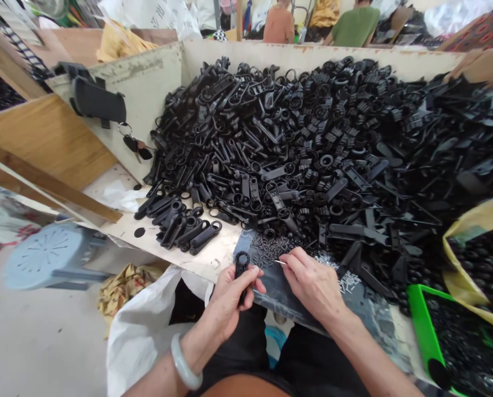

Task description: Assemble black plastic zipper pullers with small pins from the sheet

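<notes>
My left hand (235, 289) is closed around a black plastic part (242, 264) whose round ringed end points up and away from me. Pinched in the fingers of my right hand (310, 281) is a thin, light metal pin (280, 262), its tip pointing left toward a heap of small dark screws (269, 248). Silvery small pins (349, 282) lie just past the right hand on a dark board (283, 303). To the left of my hands, several black ring-ended pieces (188, 229) are grouped on the pale tabletop.
A high pile of black plastic parts (271, 138) fills the walled bench. At right stand a green tray (422, 325) and a yellow-edged bag (457, 270) of black pieces. A blue stool (43, 253) and white sack (134, 336) are at left. Other people sit beyond the back wall.
</notes>
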{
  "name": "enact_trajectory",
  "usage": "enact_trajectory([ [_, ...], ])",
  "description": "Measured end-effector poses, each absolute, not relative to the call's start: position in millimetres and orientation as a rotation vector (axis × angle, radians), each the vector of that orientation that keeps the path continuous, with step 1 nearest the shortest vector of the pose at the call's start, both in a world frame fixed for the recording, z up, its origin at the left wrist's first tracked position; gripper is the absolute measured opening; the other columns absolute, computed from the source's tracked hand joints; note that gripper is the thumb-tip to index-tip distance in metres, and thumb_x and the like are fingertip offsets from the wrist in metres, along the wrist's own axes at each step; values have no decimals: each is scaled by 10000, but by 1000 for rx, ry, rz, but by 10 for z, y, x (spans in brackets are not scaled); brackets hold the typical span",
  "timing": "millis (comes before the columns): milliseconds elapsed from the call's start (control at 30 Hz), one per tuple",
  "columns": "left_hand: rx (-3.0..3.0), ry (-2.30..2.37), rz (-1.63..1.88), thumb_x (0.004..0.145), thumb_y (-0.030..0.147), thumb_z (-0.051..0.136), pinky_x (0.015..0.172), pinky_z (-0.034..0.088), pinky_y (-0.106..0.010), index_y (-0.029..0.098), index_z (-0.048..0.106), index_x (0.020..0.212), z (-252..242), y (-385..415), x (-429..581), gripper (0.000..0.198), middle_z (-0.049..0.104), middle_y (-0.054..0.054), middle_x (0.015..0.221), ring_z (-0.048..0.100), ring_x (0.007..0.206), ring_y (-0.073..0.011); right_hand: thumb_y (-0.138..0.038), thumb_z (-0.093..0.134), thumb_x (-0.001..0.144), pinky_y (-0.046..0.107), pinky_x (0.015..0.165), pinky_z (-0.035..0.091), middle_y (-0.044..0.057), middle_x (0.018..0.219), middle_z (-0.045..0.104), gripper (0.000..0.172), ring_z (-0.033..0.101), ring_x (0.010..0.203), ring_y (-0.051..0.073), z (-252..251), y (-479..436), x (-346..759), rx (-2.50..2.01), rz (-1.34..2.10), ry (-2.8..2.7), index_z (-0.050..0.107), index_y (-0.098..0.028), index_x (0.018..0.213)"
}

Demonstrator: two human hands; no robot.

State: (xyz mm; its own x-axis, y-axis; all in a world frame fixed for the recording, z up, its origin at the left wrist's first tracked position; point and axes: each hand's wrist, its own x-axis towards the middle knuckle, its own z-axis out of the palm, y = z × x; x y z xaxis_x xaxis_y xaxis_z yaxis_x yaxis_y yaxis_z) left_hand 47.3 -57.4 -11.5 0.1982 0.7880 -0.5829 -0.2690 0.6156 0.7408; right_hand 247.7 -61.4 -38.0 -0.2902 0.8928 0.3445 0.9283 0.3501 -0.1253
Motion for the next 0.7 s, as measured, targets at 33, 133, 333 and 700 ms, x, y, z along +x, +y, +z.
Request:
enact_trajectory([
  [33, 541, 1145, 799, 738, 480, 817, 437, 172, -199, 110, 705, 854, -114, -581, 485, 403, 678, -22, 632, 392, 404, -22, -202, 418, 1079, 268, 563, 382, 29, 862, 711, 311, 675, 653, 133, -373, -617, 2469, -1580, -140, -2277, 704, -192, 955],
  [133, 536, 1145, 815, 735, 470, 818, 438, 157, -207, 104, 709, 859, -116, -597, 509, 401, 670, -19, 627, 394, 403, -26, -207, 394, 1087, 265, 565, 385, 20, 851, 708, 340, 660, 629, 124, -361, -618, 2455, -1527, -124, -2312, 700, -200, 939],
  [333, 543, 1151, 821, 746, 471, 810, 442, 137, -218, 98, 702, 888, -146, -637, 493, 414, 648, -7, 609, 387, 398, -27, -306, 414, 1096, 272, 556, 400, 26, 908, 707, 332, 700, 709, 155, -374, -565, 2477, -1636, 102, -2236, 695, -212, 946],
  [700, 679, 1069, 781, 802, 473, 784, 434, 145, -212, 148, 626, 795, -60, -730, 603, 362, 627, 8, 573, 348, 409, -29, -290, 564, 1025, 248, 644, 480, 16, 860, 664, 177, 643, 746, 154, -32, -819, 2480, -1409, 811, -1780, 715, -237, 949],
])
